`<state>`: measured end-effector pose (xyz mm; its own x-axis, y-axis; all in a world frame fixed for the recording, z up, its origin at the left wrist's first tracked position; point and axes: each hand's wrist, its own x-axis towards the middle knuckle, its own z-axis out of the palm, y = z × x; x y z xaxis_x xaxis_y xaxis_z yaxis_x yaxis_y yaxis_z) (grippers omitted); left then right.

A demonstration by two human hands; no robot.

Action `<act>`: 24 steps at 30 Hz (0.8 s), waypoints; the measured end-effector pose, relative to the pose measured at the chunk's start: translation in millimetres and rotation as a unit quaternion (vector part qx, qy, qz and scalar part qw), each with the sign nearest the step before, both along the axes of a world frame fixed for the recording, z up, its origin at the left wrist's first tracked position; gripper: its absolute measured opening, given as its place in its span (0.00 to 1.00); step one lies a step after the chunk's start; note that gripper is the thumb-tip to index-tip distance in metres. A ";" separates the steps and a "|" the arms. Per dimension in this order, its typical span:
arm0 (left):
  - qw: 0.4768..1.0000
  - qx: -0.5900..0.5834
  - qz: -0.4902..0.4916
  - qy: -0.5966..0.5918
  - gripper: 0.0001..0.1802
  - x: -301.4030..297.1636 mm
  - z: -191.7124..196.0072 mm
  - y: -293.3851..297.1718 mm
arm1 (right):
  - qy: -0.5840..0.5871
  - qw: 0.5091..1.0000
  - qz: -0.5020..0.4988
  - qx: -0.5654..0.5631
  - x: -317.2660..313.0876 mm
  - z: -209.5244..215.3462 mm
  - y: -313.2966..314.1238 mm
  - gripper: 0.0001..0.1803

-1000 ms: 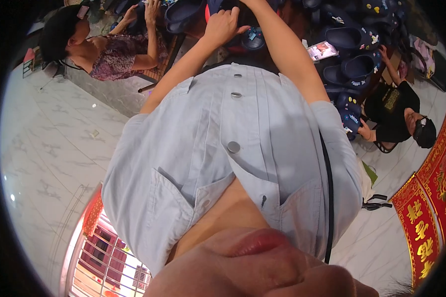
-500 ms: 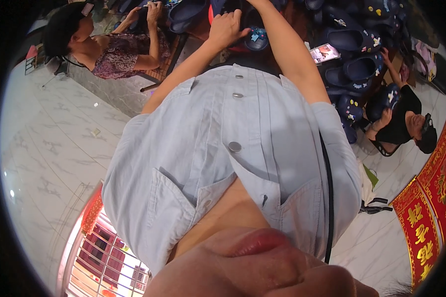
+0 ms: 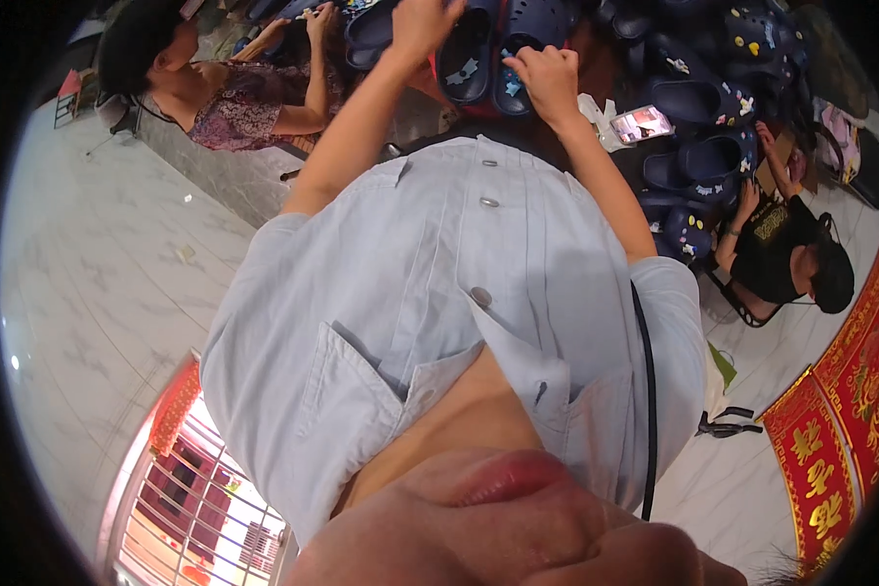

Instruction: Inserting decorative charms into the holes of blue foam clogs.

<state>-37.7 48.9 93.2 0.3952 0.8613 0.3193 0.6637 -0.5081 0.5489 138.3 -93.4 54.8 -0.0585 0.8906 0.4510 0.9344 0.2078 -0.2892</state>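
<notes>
Head cam: looks like mid-adjusting on a clog pair (image 3: 467, 59)
Clogs sit side by side, top middle. Left hand (image 3: 425, 27) is up by the left one, fingers blurry, so can't tell its grip; right hand (image 3: 549, 80) has the thumb out over the right clog (image 3: 537, 24), can't tell if it's pinching anything. Next move calls for a steady fingertip hold, imo.

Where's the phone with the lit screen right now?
In the head view, the phone is at the upper right, to the right of the person's right hand, beside navy clogs.
</notes>
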 end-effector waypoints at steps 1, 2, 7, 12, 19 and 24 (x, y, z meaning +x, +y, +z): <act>0.999 -0.032 0.018 0.036 0.11 2.2 -6.7 20.4 | 0.000 1.000 -0.006 -0.001 -1.4 -2.1 -0.1 0.14; 0.999 0.009 -0.003 -0.045 0.11 3.0 -13.2 36.8 | -0.018 1.000 0.003 0.014 -3.1 -4.4 1.5 0.14; 0.996 -0.032 -0.001 0.084 0.23 16.5 -35.9 94.6 | -0.058 0.998 -0.008 0.018 -9.6 -11.4 2.0 0.15; 0.993 -0.079 0.030 0.089 0.31 22.2 -57.7 108.2 | -0.094 0.996 -0.005 0.001 -10.9 -9.0 -6.1 0.16; 0.989 0.029 0.014 0.141 0.22 35.1 -60.1 97.0 | -0.045 0.998 -0.039 0.019 -22.4 2.7 5.6 0.22; 0.977 0.112 -0.056 0.172 0.15 24.3 -72.5 109.1 | 0.010 1.000 -0.024 0.000 -47.1 3.4 25.6 0.35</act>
